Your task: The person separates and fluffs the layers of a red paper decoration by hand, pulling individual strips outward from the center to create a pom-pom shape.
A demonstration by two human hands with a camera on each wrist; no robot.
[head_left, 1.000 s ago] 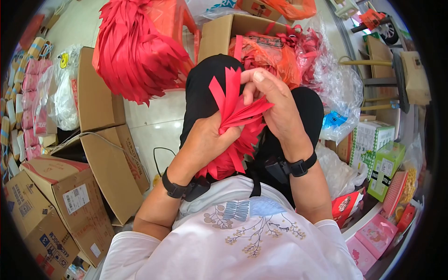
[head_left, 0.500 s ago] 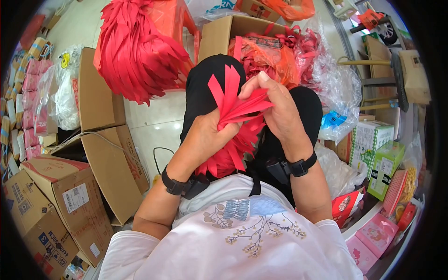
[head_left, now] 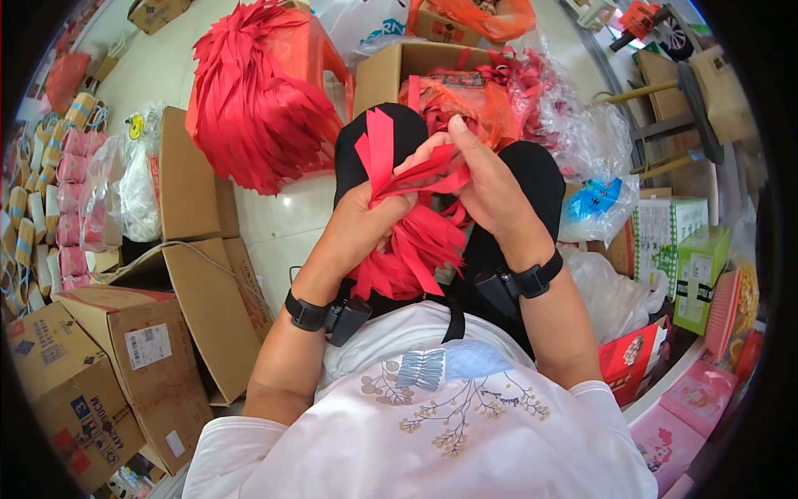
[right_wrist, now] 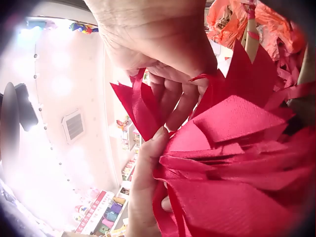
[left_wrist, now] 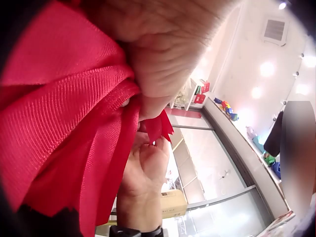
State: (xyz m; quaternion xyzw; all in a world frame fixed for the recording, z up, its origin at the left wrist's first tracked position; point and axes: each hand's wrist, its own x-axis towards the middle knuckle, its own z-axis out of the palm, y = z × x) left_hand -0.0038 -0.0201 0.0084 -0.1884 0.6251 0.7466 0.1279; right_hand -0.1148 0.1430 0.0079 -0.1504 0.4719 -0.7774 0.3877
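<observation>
My left hand [head_left: 353,229] grips a bunch of red ribbon strips [head_left: 411,258] over the lap, its thumb pressed across the gathered part. One strip with a slanted cut end stands up above that fist. My right hand [head_left: 495,195] holds other ribbon ends [head_left: 432,173] to the right, its thumb raised and its fingers reaching behind them toward the left hand. In the right wrist view, the right hand's curled fingers [right_wrist: 173,96] show behind pointed ribbon tips [right_wrist: 140,106]. Large folds of ribbon [left_wrist: 64,113] hide the left fingers in the left wrist view.
A thick heap of red ribbons [head_left: 258,108] drapes over an orange stool [head_left: 320,62] ahead. Beyond the knees stands a cardboard box [head_left: 381,76] with red ribbons and an orange bag [head_left: 465,104]. Cartons [head_left: 133,333] stack on the left; a green box [head_left: 701,270] stands on the right.
The right hand has moved in toward the left hand, with its fingers now behind the ribbon ends. Fewer strips stand upright. The head view has shifted slightly.
</observation>
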